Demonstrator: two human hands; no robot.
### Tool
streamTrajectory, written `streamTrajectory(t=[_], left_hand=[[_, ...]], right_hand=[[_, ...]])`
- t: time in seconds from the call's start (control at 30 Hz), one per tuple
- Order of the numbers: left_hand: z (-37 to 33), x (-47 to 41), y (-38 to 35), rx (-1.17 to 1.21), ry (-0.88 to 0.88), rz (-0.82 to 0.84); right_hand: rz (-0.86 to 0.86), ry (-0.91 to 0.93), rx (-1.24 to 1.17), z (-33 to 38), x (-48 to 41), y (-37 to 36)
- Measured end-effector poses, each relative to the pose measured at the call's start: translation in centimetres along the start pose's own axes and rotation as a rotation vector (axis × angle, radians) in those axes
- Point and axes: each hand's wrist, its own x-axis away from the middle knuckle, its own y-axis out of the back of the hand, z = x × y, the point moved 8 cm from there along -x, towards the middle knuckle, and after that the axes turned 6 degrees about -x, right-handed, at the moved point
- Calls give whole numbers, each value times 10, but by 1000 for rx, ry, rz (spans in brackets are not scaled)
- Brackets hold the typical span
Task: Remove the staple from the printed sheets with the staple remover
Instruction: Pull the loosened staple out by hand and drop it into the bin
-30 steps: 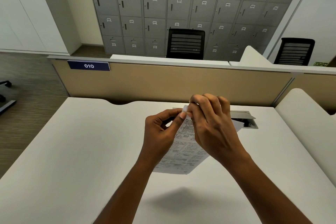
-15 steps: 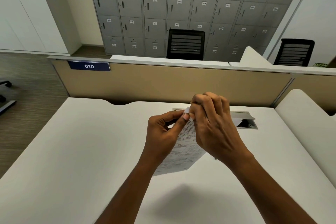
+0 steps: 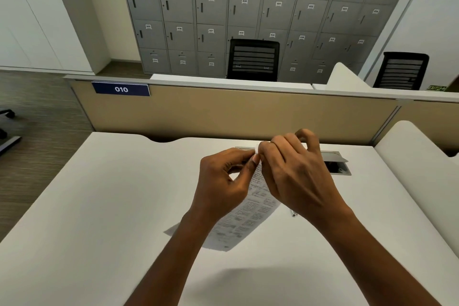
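Printed sheets [image 3: 248, 216] hang in the air above a white desk [image 3: 99, 206], pinched at their top corner between the thumb and forefinger of the left hand [image 3: 223, 181], with the right hand [image 3: 295, 176] closed in a fingertip pinch at the same corner. The paper looks light, thin and floppy, drooping and easily torn, so it is best held right beside the staple. The staple and any remover are hidden behind the fingers, though a small metallic object [image 3: 293, 213] on the desk may be the tool.
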Motion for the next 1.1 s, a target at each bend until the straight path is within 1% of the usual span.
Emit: streamTrajectory(t=[0.1,0.3,0.4,0.6,0.67,0.87,0.97,1.1], left_hand=[[3,2,0,32,56,-24],[17,7,-6,172,267,-15],[18,8,-8,192,293,-4],[12,7,-2,84,205,-30],[7,5,0,30,150,-32],[-3,3,0,-68,0,6],[-5,3,0,-84,-18,5],[-7,4,2,-92,-33,-12]], right_hand=[[-8,2,5,0,-1,0],[-62,-35,-44,1,3,-1],[-69,-54,-50,1,7,-2],[-74,-164,-135,-6,12,-3],[-54,-151,-133,-7,12,-4],[-22,-27,-72,-5,9,-5],[-42,-33,-52,-6,10,-3],[-115,-66,-64,-6,13,3]])
